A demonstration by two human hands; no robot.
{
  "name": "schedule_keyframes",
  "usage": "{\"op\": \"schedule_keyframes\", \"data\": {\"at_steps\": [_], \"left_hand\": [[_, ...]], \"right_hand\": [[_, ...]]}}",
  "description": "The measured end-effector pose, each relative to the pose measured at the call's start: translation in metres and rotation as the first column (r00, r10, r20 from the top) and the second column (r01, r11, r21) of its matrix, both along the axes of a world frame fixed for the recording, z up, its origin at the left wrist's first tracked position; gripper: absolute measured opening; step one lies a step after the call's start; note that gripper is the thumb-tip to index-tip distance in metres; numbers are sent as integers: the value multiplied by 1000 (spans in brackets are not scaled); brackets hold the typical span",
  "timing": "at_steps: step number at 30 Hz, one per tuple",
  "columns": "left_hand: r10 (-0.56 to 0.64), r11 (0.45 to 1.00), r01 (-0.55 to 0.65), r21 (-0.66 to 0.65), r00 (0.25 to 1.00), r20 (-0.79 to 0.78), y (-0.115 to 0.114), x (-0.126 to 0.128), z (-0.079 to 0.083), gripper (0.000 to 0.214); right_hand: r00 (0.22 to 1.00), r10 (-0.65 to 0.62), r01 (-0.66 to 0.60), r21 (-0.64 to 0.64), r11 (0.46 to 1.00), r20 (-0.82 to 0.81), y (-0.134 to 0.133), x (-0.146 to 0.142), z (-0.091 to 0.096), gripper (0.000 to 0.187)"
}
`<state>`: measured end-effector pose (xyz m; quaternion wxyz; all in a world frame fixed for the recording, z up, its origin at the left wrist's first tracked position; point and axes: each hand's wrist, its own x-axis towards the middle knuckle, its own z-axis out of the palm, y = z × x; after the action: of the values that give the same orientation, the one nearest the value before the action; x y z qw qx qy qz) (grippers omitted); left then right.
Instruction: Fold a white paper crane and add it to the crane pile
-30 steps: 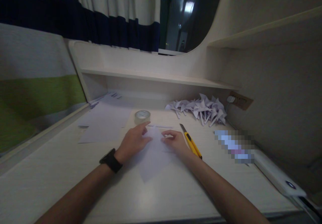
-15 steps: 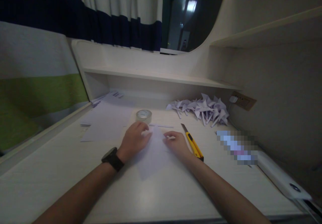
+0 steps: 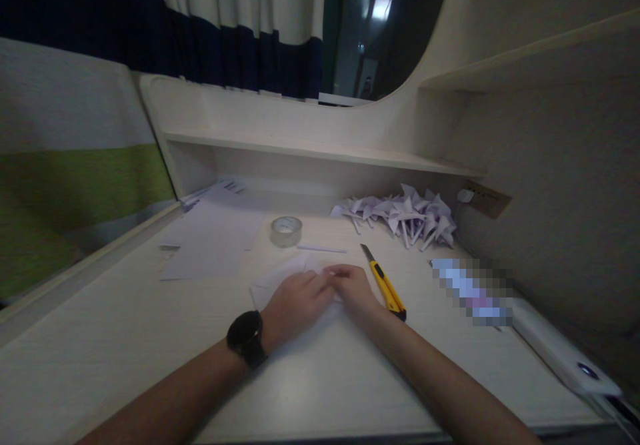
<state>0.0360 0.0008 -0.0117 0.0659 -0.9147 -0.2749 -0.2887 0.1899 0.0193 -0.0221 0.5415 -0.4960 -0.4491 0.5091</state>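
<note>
A piece of white paper (image 3: 270,279) lies on the desk, partly covered by my hands. My left hand (image 3: 300,300), with a black watch at the wrist, rests over the paper with its fingers closed at the right side of it. My right hand (image 3: 351,286) pinches the paper's right part, its fingertips meeting those of the left. The paper under the fingers is mostly hidden. Just beyond it lie a thin white paper stick (image 3: 321,249) and a roll of clear tape (image 3: 286,231). A yellow utility knife (image 3: 385,285) with its blade out lies right of my right hand.
White paper sheets (image 3: 210,235) are spread at the left back. Several paper pinwheels (image 3: 413,215) are heaped at the right back, under the shelf (image 3: 320,151). A phone with a blurred screen (image 3: 470,293) and a long white device (image 3: 560,348) lie along the right wall.
My left hand has moved right and nearer me, up against my right hand. The paper has turned, and its lower corner no longer points toward me. The tape roll and paper stick are more exposed.
</note>
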Motion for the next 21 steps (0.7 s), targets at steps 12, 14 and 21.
{"op": "schedule_keyframes", "data": {"at_steps": [12,14,21], "left_hand": [[483,403,434,-806,647,590,25,-6,-3,26],[475,408,453,-793,637,608,25,-7,-5,26],[541,360,530,-768,553,634,24,-7,-8,28]], "right_hand": [[878,-203,-9,440,898,433,1,20,12,26],[782,-229,-121,503,856,579,-4,18,12,23],[445,-347,-417,534,735,825,-16,19,23,33]]}}
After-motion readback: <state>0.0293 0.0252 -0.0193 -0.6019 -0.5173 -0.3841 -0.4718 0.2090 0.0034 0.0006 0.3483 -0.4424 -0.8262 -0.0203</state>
